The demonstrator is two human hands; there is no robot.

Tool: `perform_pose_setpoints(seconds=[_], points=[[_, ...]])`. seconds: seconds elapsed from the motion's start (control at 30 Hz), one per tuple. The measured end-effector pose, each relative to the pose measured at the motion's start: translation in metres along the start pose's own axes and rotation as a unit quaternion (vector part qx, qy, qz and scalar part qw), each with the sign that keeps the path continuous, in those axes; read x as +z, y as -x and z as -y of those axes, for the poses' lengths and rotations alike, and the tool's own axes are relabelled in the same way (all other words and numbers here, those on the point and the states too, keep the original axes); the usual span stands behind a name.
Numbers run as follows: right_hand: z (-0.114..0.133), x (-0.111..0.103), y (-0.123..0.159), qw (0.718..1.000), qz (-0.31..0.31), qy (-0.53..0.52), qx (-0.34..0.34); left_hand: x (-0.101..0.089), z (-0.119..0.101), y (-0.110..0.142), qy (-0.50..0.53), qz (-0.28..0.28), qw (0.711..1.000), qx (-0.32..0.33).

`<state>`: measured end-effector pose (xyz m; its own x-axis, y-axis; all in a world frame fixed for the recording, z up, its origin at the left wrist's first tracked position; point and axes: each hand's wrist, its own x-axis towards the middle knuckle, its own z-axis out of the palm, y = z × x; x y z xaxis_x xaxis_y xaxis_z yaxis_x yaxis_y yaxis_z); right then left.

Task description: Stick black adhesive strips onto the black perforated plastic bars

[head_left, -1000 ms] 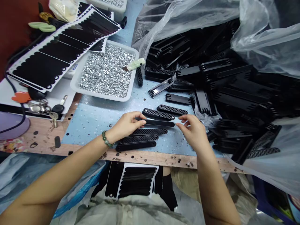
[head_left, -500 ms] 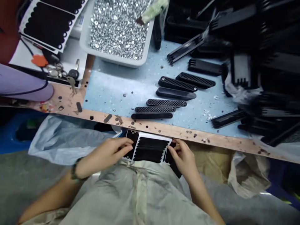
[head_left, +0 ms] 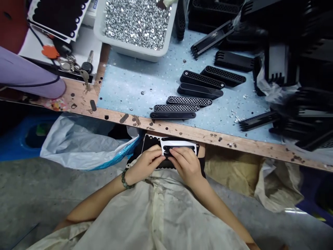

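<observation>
On my lap, below the table edge, lies a white backing sheet [head_left: 173,142] carrying black rounded-end stickers. A thin black sticker strip [head_left: 191,148] with a hole near its left end lies across the bare white part. My left hand [head_left: 148,161] is closed in a pinch at the strip's left end. The fingers of my right hand [head_left: 186,163] are bent together over the strip's middle, gripping it; their tips partly hide it. More black sheet [head_left: 151,141] shows left of the white part.
Several black ribbed plastic bars [head_left: 189,100] lie on the blue mat [head_left: 130,90]. Behind stands a white tub [head_left: 140,53] of small metal nuts. Black parts [head_left: 281,66] are heaped at right. Keys [head_left: 84,74] and a purple cylinder [head_left: 31,74] sit at left. A plastic bag [head_left: 85,139] hangs below.
Both hands have moved inward from the sheet's sides to its middle, around one strip. More white backing shows now. The view has shifted, so the table appears higher.
</observation>
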<state>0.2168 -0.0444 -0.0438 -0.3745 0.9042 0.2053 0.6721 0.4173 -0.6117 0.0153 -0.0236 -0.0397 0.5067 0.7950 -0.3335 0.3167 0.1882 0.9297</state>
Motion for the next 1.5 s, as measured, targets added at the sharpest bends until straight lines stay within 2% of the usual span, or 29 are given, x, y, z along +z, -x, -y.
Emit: perform_pose_setpoints(seconds=[0.17,0.3,0.37,0.4,0.47,0.53,0.57,0.63,0.67,0.7,0.77,0.8,0.83,0.87,0.97,1.07,1.23,1.5], points=[[-0.005,-0.002,-0.006,0.990,-0.008,-0.131,0.046,0.000,-0.001,-0.004,-0.028,0.004,0.998,0.056],[-0.008,-0.002,-0.003,0.989,-0.033,-0.140,0.043,0.002,0.004,-0.006,-0.046,0.012,0.998,0.038],[-0.008,-0.005,-0.004,0.977,-0.090,-0.179,0.064,0.004,0.007,-0.008,-0.058,0.004,0.998,0.007],[-0.009,-0.009,-0.007,0.961,-0.135,-0.220,0.096,0.005,0.008,-0.009,-0.070,-0.003,0.997,-0.013],[-0.014,-0.024,-0.016,0.908,-0.223,-0.312,0.171,0.003,0.006,-0.008,-0.107,0.001,0.993,-0.054],[-0.024,-0.044,-0.033,0.861,-0.281,-0.369,0.206,-0.008,-0.004,-0.006,-0.161,0.041,0.983,-0.076],[-0.031,-0.056,-0.043,0.857,-0.296,-0.372,0.200,-0.017,-0.013,-0.005,-0.188,0.068,0.977,-0.073],[-0.045,-0.079,-0.068,0.880,-0.303,-0.324,0.166,-0.045,-0.036,-0.007,-0.226,0.107,0.967,-0.040],[-0.053,-0.089,-0.082,0.903,-0.296,-0.276,0.142,-0.061,-0.050,-0.011,-0.222,0.100,0.970,-0.012],[-0.060,-0.097,-0.097,0.929,-0.279,-0.215,0.113,-0.077,-0.064,-0.019,-0.211,0.072,0.975,0.009],[-0.072,-0.107,-0.130,0.970,-0.223,-0.085,0.046,-0.105,-0.087,-0.045,-0.194,-0.068,0.977,0.056],[-0.077,-0.109,-0.146,0.981,-0.191,-0.034,0.014,-0.115,-0.094,-0.065,-0.183,-0.128,0.973,0.062],[-0.082,-0.108,-0.162,0.987,-0.159,0.004,-0.015,-0.122,-0.099,-0.086,-0.160,-0.144,0.974,0.068],[-0.086,-0.106,-0.176,0.991,-0.129,0.029,-0.037,-0.126,-0.100,-0.109,-0.137,-0.127,0.979,0.081],[-0.095,-0.094,-0.204,0.994,-0.065,0.058,-0.062,-0.124,-0.092,-0.173,-0.086,-0.082,0.988,0.100],[-0.103,-0.084,-0.214,0.994,-0.032,0.077,-0.069,-0.115,-0.081,-0.209,-0.058,-0.058,0.993,0.087],[-0.107,-0.080,-0.215,0.991,-0.022,0.110,-0.075,-0.111,-0.074,-0.220,0.024,-0.010,0.997,0.069],[-0.100,-0.078,-0.216,0.991,-0.015,0.119,-0.062,-0.111,-0.073,-0.219,0.078,-0.004,0.995,0.066]])
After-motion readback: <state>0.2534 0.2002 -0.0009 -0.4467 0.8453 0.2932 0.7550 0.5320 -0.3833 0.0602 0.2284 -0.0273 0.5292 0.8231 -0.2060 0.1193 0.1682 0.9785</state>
